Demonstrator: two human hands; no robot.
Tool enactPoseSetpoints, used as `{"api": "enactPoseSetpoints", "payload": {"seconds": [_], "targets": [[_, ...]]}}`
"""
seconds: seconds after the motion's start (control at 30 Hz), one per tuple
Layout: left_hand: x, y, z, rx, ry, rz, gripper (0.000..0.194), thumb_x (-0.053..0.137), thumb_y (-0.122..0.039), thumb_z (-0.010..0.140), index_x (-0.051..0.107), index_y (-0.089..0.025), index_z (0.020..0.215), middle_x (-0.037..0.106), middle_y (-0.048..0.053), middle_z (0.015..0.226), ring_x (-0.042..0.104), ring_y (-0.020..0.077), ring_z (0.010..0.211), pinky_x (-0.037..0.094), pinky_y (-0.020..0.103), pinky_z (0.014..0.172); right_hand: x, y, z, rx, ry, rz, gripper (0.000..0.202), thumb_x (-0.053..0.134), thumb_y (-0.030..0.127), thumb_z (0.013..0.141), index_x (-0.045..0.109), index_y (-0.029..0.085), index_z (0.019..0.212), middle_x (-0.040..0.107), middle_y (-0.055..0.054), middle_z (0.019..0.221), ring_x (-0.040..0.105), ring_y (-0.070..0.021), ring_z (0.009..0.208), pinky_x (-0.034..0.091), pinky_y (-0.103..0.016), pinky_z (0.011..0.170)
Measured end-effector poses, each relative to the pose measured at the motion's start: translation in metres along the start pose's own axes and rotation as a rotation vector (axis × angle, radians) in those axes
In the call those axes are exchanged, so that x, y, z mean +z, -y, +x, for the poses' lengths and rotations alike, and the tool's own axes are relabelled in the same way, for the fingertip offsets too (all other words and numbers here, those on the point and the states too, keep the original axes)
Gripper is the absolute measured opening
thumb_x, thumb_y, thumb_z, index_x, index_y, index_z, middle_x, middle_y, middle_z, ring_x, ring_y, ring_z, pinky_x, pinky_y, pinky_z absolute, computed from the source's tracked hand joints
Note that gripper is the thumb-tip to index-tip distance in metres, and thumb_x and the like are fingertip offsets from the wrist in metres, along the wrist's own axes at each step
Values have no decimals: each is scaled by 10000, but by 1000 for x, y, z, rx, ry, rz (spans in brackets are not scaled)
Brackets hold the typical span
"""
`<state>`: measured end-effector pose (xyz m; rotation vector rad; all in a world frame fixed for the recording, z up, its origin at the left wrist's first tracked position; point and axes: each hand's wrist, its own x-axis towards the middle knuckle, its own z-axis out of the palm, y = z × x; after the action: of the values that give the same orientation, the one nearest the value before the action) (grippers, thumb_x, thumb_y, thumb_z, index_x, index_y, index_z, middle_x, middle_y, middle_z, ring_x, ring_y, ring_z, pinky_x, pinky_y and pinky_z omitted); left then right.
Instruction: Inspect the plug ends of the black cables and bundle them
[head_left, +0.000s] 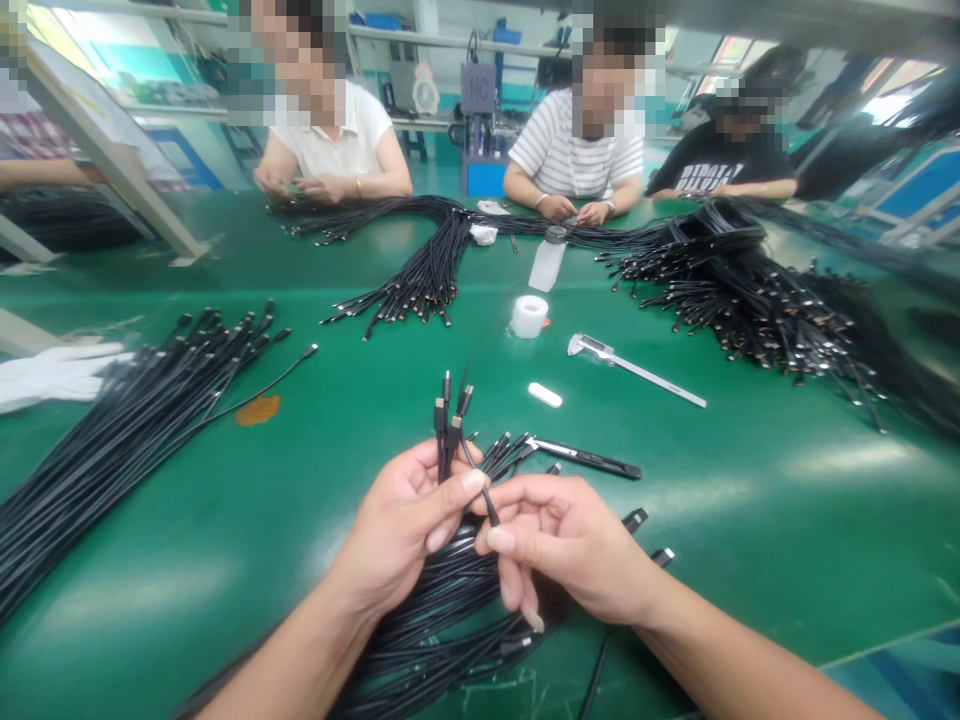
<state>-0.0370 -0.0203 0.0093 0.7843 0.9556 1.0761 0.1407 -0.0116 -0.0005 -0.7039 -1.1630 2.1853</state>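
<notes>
clock centred on the hands, 12 away from the wearer.

- one black cable [490, 500] spans the short gap between the hands at centre. left hand [405, 515]: thumb and fingers closed round several cables, connectors [454, 435] standing up toward 11–12. right hand [566, 530]: thumb and index fingertip pinched on the single cable, other fingers curled loosely below.
- technique, my judgement: keep the left grip firm enough that the gathered cables don't slip, but no tighter; pinch on the stiff sleeve near the plug, not on bare cable; turn one end at a time so its faces can be checked; avoid sharp bends.
- a loose bundle [450, 600] lies beneath, toward 6; more plug ends poke out just past the fingers at 1.
- cutter [592, 458] between 2 and 3, near the right hand; white oval piece [545, 395] at 1; caliper [637, 368] at 2; tape roll [525, 322] and bottle [547, 264] between 12 and 1, farther off.
- larger bundle [142, 430] between 9 and 10, running out of view.
- hard to make out: whatever sits under the right thumb; exact count in the left grip; whether the cutter's blade is out; bundle's near end, cut off at 6.
</notes>
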Motion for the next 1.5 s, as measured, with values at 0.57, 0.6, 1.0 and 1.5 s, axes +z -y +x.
{"api": "enactPoseSetpoints", "payload": {"seconds": [0.57, 0.6, 1.0, 1.5], "targets": [[-1, 3, -2, -1, 46, 69, 466, 851, -277, 716, 593, -151, 1083, 602, -5, 789, 425, -1, 463, 289, 86, 373, 1, -1, 2, -41, -73, -25, 306, 775, 334, 792, 626, 102, 924, 667, -26, 557, 539, -80, 361, 443, -150, 359], [-2, 3, -2, 5, 50, 74, 432, 836, -281, 737, 599, -151, 1074, 604, -7, 783, 405, -11, 443, 279, 83, 367, 0, -1, 2, -42, -74, -29, 297, 772, 333, 796, 630, 100, 915, 661, -23, 551, 527, -73, 356, 432, -145, 357], [-1, 1, 0, 16, 46, -17, 339, 781, -277, 804, 626, -137, 1071, 573, -17, 791, 355, -41, 411, 233, 81, 367, -8, -4, 2, -79, 6, 68, 235, 703, 315, 878, 678, 92, 950, 654, -30, 643, 507, -40, 390, 381, -121, 358], [-1, 2, -1, 30, -12, -9, 369, 801, -310, 780, 611, -140, 1048, 557, -28, 766, 345, -36, 413, 237, 93, 374, -9, -7, 6, -89, -38, 61, 236, 746, 263, 843, 618, 122, 983, 649, -18, 673, 539, -48, 464, 402, -115, 400]]}}
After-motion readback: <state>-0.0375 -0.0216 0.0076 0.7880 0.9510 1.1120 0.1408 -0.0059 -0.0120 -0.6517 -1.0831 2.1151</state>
